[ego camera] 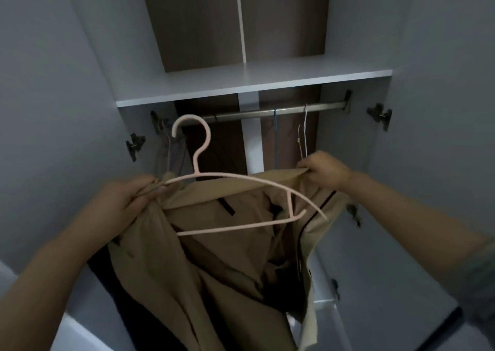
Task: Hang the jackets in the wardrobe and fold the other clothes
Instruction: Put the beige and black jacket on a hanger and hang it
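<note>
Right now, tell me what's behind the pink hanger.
Directly behind the pink hanger hangs the beige jacket, gripped by both hands; farther back, the wardrobe rail. The jacket covers the wardrobe's lower interior.

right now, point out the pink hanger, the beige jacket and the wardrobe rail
pink hanger (199, 149): head view, on its neck below the hook
beige jacket (214, 211): head view, on its back panel
wardrobe rail (289, 108): head view, on the bare bar

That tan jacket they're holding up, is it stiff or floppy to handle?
Probably floppy: the tan jacket sags in deep folds between the left hand and right hand. It likely slides easily too, as the thin pink hanger lies loosely on it.
</note>
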`<state>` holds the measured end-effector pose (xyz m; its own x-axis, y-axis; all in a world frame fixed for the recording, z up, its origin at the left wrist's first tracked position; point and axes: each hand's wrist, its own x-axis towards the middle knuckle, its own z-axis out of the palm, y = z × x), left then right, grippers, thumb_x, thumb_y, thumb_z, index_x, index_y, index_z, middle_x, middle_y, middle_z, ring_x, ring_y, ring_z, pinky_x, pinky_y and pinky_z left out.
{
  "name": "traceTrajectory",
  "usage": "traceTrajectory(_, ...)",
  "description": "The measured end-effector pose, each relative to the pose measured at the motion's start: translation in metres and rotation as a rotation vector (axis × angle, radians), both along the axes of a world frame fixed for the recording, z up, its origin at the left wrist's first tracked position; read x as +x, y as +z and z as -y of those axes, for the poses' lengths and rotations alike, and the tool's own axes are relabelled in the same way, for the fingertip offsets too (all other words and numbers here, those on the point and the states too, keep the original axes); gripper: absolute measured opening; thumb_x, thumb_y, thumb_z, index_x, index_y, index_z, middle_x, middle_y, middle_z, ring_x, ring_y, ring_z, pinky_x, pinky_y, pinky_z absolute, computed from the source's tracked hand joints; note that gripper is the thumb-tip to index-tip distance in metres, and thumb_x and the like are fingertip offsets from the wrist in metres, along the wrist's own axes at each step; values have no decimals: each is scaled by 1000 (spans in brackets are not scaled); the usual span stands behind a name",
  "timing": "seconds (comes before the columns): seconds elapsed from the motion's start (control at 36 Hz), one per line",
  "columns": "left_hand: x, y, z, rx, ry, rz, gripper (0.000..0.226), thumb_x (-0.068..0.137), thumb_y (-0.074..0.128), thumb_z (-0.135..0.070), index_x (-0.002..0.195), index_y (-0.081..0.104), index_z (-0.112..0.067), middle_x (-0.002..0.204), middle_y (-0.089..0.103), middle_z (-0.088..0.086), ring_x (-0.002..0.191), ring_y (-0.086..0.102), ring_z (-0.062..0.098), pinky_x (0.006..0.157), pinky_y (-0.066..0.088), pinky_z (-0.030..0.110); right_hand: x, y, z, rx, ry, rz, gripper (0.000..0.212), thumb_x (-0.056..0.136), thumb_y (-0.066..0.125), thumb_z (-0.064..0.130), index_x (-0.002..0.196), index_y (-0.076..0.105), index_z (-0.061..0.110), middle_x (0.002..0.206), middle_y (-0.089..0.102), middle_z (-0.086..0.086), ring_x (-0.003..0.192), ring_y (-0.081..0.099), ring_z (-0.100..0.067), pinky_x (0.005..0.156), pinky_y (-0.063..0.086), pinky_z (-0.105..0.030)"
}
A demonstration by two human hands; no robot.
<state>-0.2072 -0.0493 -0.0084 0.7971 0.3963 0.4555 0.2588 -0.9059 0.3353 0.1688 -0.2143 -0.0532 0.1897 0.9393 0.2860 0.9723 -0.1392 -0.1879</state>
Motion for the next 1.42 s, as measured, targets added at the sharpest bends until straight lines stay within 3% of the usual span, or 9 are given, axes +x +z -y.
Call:
traceTrajectory(0.14, 4, -4, -6, 83, 80, -152, 44, 95, 38, -58, 86, 65, -24, 83, 60, -1, 76, 61, 17, 69, 49, 46, 10, 23, 19, -57, 31, -360, 12, 91, 56, -2, 84, 66, -4, 81, 59, -7, 79, 55, -16, 71, 40, -22)
traceTrajectory(0.47, 64, -35, 16, 210, 303, -56, 19, 95, 56, -31, 86, 70, -22, 74, 48, -6, 65, 47, 12, 47, 21, 23, -13, 33, 19, 51, -266, -645, 24, 98, 52, 16, 95, 68, -2, 86, 64, -9, 83, 58, -18, 69, 45, -26)
traceTrajectory(0.58, 92, -46, 32, 113, 297, -20, 21, 96, 54, -26, 83, 66, -13, 77, 50, -2, 67, 49, 14, 52, 31, 31, -43, 36, 12, 115, -142, -797, 20, 97, 53, 13, 96, 68, 0, 85, 63, -7, 80, 59, -16, 71, 46, -24)
traceTrajectory(0.67, 100, -51, 41, 56, 260, 67, 21, 96, 55, -24, 82, 61, -9, 79, 53, 1, 68, 52, 16, 56, 38, 34, -56, 39, 16, -152, 141, -961, 17, 96, 56, 21, 113, 59, 19, 108, 65, 2, 97, 63, -9, 84, 50, -19)
traceTrajectory(0.86, 93, -42, 38, 92, 272, 222, 33, 91, 61, -6, 71, 37, -18, 69, 38, -7, 54, 39, 9, 45, 20, 19, -28, 34, 33, 153, 45, -391, 63, 90, 64, 22, 146, 33, 19, 136, 37, 3, 129, 35, -10, 112, 26, -21)
traceTrajectory(0.94, 96, -33, 36, 110, 262, 273, 34, 88, 61, -4, 71, 37, -19, 69, 38, -8, 55, 38, 7, 46, 21, 18, -29, 19, 35, 24, 51, -493, 35, 96, 49, 31, 122, 55, 9, 115, 61, -5, 104, 54, -12, 98, 45, -29)
traceTrajectory(1.08, 106, -13, 21, 51, 208, 359, 36, 91, 59, -5, 68, 39, -25, 69, 40, -11, 61, 42, 4, 52, 28, 18, -33, 13, 23, 301, -46, -333, 36, 97, 44, 39, 83, 55, 7, 72, 62, -6, 66, 59, -16, 63, 45, -42)
traceTrajectory(1.28, 134, 21, 19, 83, 328, 140, 18, 95, 51, -12, 90, 68, -10, 98, 56, 3, 93, 52, 24, 77, 40, 35, -27, 26, 8, 317, -329, -17, 37, 100, 36, 46, 88, 58, 19, 82, 67, -2, 80, 65, -24, 54, 39, -29)
traceTrajectory(1.42, 162, 53, 37, -133, 308, 227, 31, 98, 51, -28, 71, 55, -14, 86, 42, 2, 84, 54, 19, 63, 27, 23, -15, 63, -9, 424, -363, -278, 35, 96, 42, 51, 74, 57, 28, 74, 60, 10, 82, 62, -18, 59, 36, -29)
